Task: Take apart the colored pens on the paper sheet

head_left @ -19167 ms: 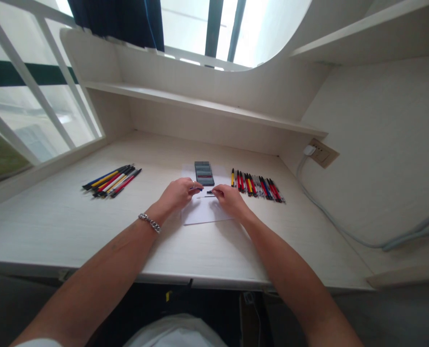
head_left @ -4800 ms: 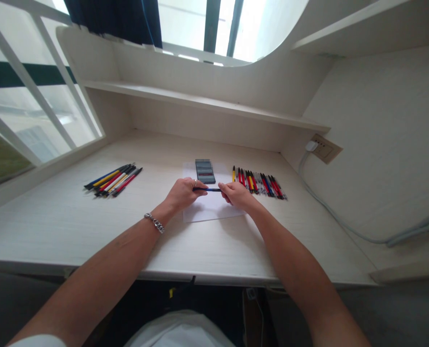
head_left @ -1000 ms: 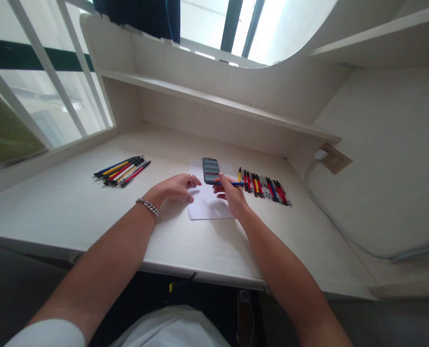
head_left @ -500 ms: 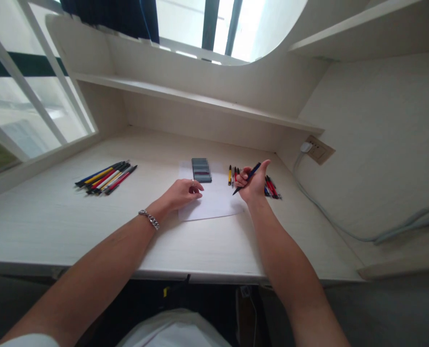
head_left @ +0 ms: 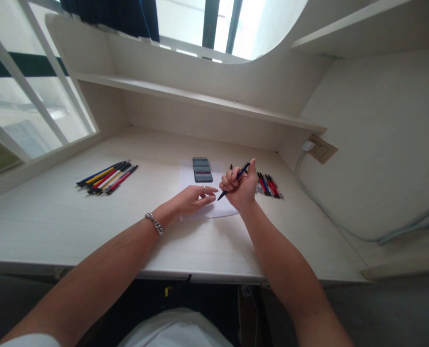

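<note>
A dark blue pen [head_left: 242, 170] is gripped in my right hand [head_left: 244, 187], its black tip slanting down to the left and the thumb pointing up. Close to that tip, my left hand [head_left: 196, 198] reaches over the white paper [head_left: 221, 209] with its fingers apart and nothing in them. A ring and a chain bracelet are on it. A dark phone-like object [head_left: 202, 169], partly blurred, lies on the paper's far part. Right of my right hand is a row of pens [head_left: 269, 185] in red, blue and black; the hand hides part of it.
A bundle of pens [head_left: 108, 178] lies on the left of the white desk [head_left: 73, 226]. Behind runs a low shelf [head_left: 200, 102]. On the right wall, a socket [head_left: 321, 148] has a white plug, and its cable [head_left: 330, 219] trails along the desk's right edge.
My right hand has moved left with the pen, uncovering more of the pen row. My left hand has shifted right, and its fingers now reach close to the pen tip.
</note>
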`<state>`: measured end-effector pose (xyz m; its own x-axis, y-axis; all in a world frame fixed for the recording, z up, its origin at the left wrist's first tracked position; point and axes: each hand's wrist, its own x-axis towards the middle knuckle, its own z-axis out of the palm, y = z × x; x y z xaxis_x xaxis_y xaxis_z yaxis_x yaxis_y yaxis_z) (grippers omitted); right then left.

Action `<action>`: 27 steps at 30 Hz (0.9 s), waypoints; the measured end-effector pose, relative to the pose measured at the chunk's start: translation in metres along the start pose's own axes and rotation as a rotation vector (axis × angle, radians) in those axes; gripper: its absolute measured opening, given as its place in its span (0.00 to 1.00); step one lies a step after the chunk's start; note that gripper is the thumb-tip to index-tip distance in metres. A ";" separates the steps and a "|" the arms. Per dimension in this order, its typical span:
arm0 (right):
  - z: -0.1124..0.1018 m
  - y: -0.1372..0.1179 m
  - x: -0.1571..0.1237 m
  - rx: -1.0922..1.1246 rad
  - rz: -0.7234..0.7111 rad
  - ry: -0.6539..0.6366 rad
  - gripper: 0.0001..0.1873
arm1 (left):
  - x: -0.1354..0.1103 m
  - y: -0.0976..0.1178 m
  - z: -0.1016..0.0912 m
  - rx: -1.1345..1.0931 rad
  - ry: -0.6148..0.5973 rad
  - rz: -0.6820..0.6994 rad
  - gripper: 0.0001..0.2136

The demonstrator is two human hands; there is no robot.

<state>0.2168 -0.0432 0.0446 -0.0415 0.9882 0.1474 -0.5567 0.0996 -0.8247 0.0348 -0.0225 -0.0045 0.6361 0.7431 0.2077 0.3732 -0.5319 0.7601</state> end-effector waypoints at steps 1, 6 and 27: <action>0.006 0.002 -0.003 -0.014 -0.011 -0.009 0.40 | 0.001 0.002 0.003 -0.042 -0.021 0.026 0.16; 0.012 0.003 -0.006 -0.050 0.003 -0.056 0.36 | 0.004 -0.003 0.003 -0.167 -0.021 0.033 0.13; -0.036 0.005 0.004 -1.214 0.037 -0.280 0.10 | 0.004 -0.032 -0.038 -0.291 0.467 -0.122 0.17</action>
<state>0.2441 -0.0349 0.0217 -0.2991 0.9488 0.1013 0.5683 0.2624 -0.7799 -0.0002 0.0123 -0.0048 0.2091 0.9283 0.3074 0.1820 -0.3458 0.9205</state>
